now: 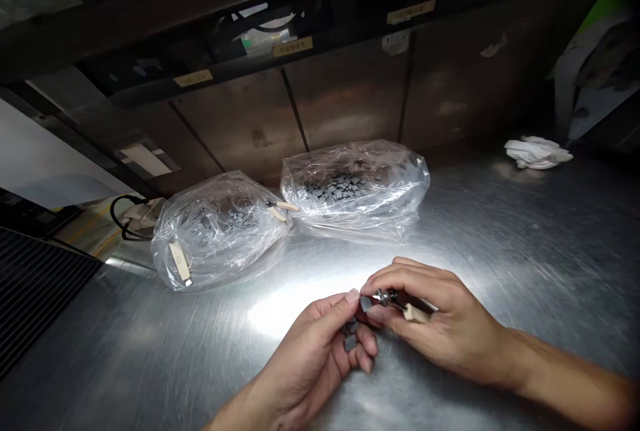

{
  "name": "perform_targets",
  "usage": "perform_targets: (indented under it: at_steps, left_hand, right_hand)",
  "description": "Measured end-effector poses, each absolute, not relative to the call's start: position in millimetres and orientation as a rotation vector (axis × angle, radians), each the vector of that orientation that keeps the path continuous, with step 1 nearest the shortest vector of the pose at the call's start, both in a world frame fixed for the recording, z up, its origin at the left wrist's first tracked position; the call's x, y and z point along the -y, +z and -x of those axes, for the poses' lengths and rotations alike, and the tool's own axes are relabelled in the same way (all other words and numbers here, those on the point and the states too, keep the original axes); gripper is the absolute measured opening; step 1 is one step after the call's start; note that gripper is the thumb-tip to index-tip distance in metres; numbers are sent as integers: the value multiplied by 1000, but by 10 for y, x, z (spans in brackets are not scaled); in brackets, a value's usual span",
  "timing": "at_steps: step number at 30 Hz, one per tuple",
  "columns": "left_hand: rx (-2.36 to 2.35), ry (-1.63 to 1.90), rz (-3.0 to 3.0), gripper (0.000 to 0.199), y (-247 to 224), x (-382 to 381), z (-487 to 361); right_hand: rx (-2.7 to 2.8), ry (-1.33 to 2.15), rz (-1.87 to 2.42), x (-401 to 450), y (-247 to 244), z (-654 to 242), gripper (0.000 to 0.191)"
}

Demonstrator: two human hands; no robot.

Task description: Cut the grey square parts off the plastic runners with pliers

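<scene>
My left hand (320, 344) is palm up with its fingers curled around several small grey blocks (350, 341). Its thumb and forefinger meet my right fingertips at another small grey block (367, 303). My right hand (445, 314) is closed around a small hand tool (387, 296) that looks like pliers, with a shiny metal head and a cream handle. The tool's head is beside the block; whether its jaws grip it I cannot tell. Part of the tool is hidden by my fingers.
Two clear plastic bags, a left one (215, 237) and a right one (360, 211), hold many grey blocks on the metal table (175, 351). Cream-handled tools (283, 209) lie at the left bag. A white crumpled cloth (537, 152) lies far right. A metal panel (350, 97) stands behind.
</scene>
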State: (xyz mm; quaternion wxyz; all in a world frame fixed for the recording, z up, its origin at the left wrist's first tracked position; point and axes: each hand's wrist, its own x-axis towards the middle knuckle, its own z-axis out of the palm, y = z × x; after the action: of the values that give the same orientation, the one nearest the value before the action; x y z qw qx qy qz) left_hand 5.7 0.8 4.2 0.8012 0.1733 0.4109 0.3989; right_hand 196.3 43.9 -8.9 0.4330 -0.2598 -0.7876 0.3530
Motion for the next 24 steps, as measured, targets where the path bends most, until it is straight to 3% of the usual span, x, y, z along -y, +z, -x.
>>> perform_targets:
  at_steps: [15,24]
  left_hand:
    - [-800,920,-261,13,-13,-7,-64]
    - [-841,906,-305,17,-31,14,-97]
  right_hand:
    - [1965,888,636,-466,-32,-1972,27]
    - [1984,818,642,-437,-83,-1973,27]
